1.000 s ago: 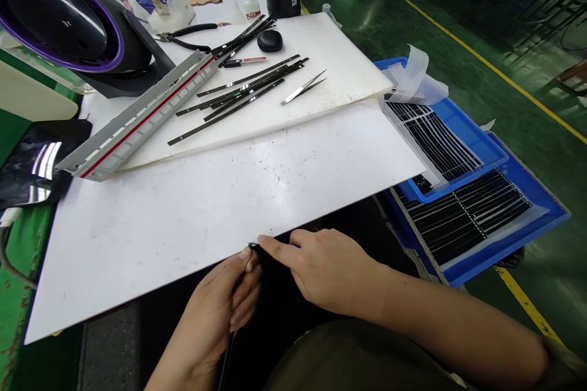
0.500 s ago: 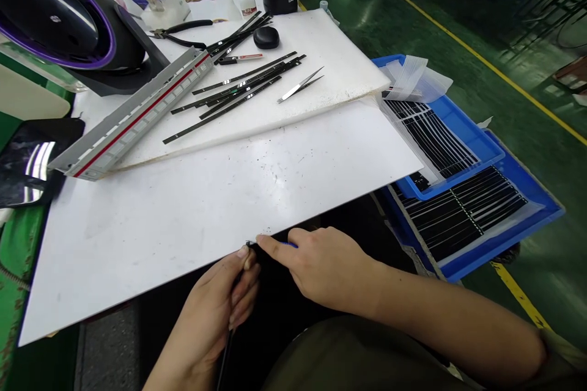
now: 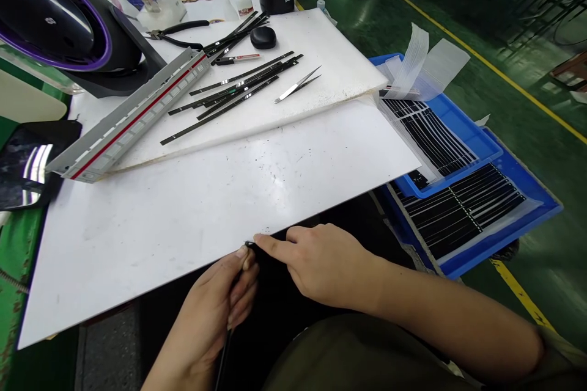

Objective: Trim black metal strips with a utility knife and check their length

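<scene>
- The left hand (image 3: 220, 308) comes up from the bottom of the view, palm turned inward, its fingers (image 3: 243, 299) curled closed and the thumb tip pressed against the forefinger.
- The right hand (image 3: 323, 266) reaches in from the right on a bare forearm, knuckles up, forefinger stretched to the left.
- The two hands meet fingertip to fingertip.

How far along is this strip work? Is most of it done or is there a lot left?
Hard to say exactly. About a dozen loose black strips lie on the white pad, possibly finished. In hand: the left hand grips one thin black strip while the right hand pinches its tip. Many strips still fill the blue trays.
</scene>
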Tool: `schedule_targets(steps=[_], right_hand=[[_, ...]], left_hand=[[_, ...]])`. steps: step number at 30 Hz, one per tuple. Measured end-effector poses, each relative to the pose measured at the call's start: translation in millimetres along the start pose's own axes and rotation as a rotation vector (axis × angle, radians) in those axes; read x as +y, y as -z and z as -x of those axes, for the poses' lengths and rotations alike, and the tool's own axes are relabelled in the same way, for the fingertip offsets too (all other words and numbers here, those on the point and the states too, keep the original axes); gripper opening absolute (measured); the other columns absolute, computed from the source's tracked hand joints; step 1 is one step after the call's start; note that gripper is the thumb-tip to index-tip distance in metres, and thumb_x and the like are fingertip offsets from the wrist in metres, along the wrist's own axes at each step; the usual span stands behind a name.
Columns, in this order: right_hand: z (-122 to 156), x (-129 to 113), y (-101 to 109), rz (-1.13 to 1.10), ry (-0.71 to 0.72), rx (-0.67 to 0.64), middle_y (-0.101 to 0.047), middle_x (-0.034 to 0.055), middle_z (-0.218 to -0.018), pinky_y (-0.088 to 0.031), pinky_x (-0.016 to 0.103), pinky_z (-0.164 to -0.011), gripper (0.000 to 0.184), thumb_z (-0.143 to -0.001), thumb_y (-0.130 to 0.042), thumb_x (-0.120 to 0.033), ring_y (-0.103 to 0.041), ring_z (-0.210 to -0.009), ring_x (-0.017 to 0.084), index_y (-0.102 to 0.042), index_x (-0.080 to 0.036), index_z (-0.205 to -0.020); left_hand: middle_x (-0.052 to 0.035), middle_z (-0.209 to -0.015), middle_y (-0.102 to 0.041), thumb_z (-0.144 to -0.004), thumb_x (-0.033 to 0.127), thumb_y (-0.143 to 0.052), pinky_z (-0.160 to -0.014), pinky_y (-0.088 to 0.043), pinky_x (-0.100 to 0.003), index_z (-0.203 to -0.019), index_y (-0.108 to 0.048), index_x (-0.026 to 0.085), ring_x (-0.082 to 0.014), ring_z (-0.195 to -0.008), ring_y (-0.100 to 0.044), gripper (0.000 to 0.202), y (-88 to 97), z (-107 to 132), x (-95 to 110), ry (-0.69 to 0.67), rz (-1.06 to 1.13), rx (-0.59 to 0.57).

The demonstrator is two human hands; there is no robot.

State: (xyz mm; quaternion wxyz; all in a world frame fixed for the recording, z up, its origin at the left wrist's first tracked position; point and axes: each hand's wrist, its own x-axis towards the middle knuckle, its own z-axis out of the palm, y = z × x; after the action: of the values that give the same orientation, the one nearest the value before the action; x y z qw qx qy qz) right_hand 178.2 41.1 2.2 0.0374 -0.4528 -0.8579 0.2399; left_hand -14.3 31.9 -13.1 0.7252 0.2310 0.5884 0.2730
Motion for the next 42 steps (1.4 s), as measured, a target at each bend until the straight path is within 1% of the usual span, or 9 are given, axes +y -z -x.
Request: schedule_targets(steps=[9, 14, 21, 26, 30, 34, 40, 42], right_hand=[[0.2, -2.0, -2.1, 0.063, 0.008, 0.017, -0.065, 0.0021, -0.083, -0.035, 0.031, -0.047, 0.056, -0.093, -0.041, -0.019, -0.06, -0.057, 0.02, -0.038, -0.028, -0.148], [0.7, -0.8, -3.8, 0.044, -0.004, 0.028, -0.066, 0.0023, -0.085, -0.037, 0.031, -0.05, 0.054, -0.093, -0.04, -0.019, -0.061, -0.059, 0.02, -0.04, -0.029, -0.147], [1.2, 1.3, -1.7, -0.018, -0.004, 0.024, -0.069, 0.003, -0.09, -0.038, 0.031, -0.054, 0.055, -0.094, -0.039, -0.02, -0.064, -0.067, 0.021, -0.038, -0.03, -0.148], [0.9, 0.2, 0.0, -0.002, 0.014, 0.024, -0.066, 0.0016, -0.083, -0.035, 0.03, -0.051, 0.054, -0.093, -0.04, -0.019, -0.062, -0.062, 0.02, -0.041, -0.029, -0.146], [1.0, -1.2, -1.1, 0.032, 0.008, 0.037, -0.065, 0.0021, -0.083, -0.032, 0.029, -0.048, 0.055, -0.092, -0.041, -0.019, -0.06, -0.058, 0.019, -0.04, -0.027, -0.147], [1.6, -3.0, -2.7, 0.056, -0.007, 0.035, -0.063, 0.0015, -0.079, -0.029, 0.029, -0.047, 0.056, -0.091, -0.042, -0.018, -0.057, -0.054, 0.019, -0.04, -0.027, -0.146], [2.9, -5.7, -4.3, 0.087, -0.021, 0.044, -0.064, 0.004, -0.084, -0.031, 0.029, -0.047, 0.057, -0.091, -0.041, -0.018, -0.059, -0.056, 0.02, -0.04, -0.026, -0.147], [3.3, -5.3, -5.3, 0.073, -0.026, 0.045, -0.065, 0.0034, -0.083, -0.032, 0.03, -0.047, 0.057, -0.091, -0.041, -0.017, -0.06, -0.056, 0.02, -0.039, -0.027, -0.148]], left_hand=[[0.01, -0.046, -0.031, -0.088, 0.048, -0.059, -0.034, -0.019, -0.013, -0.069, -0.047, 0.02, -0.0041, -0.038, -0.018, 0.037, -1.0, 0.3, 0.6, -0.006, -0.017, 0.012], [0.0102, -0.045, -0.032, -0.085, 0.049, -0.063, -0.034, -0.018, -0.014, -0.069, -0.047, 0.02, -0.0041, -0.038, -0.018, 0.037, 0.1, 0.0, 0.5, -0.004, -0.019, 0.007], [0.0098, -0.046, -0.032, -0.086, 0.049, -0.063, -0.034, -0.018, -0.014, -0.068, -0.047, 0.02, -0.0042, -0.038, -0.019, 0.038, 0.8, 0.1, 0.2, -0.005, -0.024, 0.011], [0.0097, -0.046, -0.032, -0.088, 0.047, -0.06, -0.034, -0.019, -0.013, -0.068, -0.047, 0.019, -0.0043, -0.038, -0.019, 0.037, -0.6, 0.7, 0.9, -0.006, -0.013, 0.013], [0.0098, -0.046, -0.031, -0.091, 0.047, -0.057, -0.035, -0.018, -0.013, -0.07, -0.047, 0.019, -0.0044, -0.039, -0.018, 0.036, -1.0, 0.4, 0.2, -0.003, -0.016, 0.016], [0.0102, -0.046, -0.03, -0.091, 0.047, -0.057, -0.035, -0.017, -0.013, -0.072, -0.047, 0.02, -0.0043, -0.039, -0.017, 0.035, -1.5, 0.5, -0.2, -0.012, -0.029, 0.02], [0.0103, -0.045, -0.031, -0.089, 0.047, -0.059, -0.035, -0.016, -0.013, -0.071, -0.047, 0.02, -0.0044, -0.039, -0.017, 0.035, -1.4, 0.9, 0.6, -0.005, -0.025, 0.02], [0.0103, -0.045, -0.031, -0.089, 0.047, -0.059, -0.035, -0.017, -0.014, -0.071, -0.047, 0.02, -0.0045, -0.039, -0.017, 0.034, -0.9, 1.0, 0.8, -0.005, -0.026, 0.021]])
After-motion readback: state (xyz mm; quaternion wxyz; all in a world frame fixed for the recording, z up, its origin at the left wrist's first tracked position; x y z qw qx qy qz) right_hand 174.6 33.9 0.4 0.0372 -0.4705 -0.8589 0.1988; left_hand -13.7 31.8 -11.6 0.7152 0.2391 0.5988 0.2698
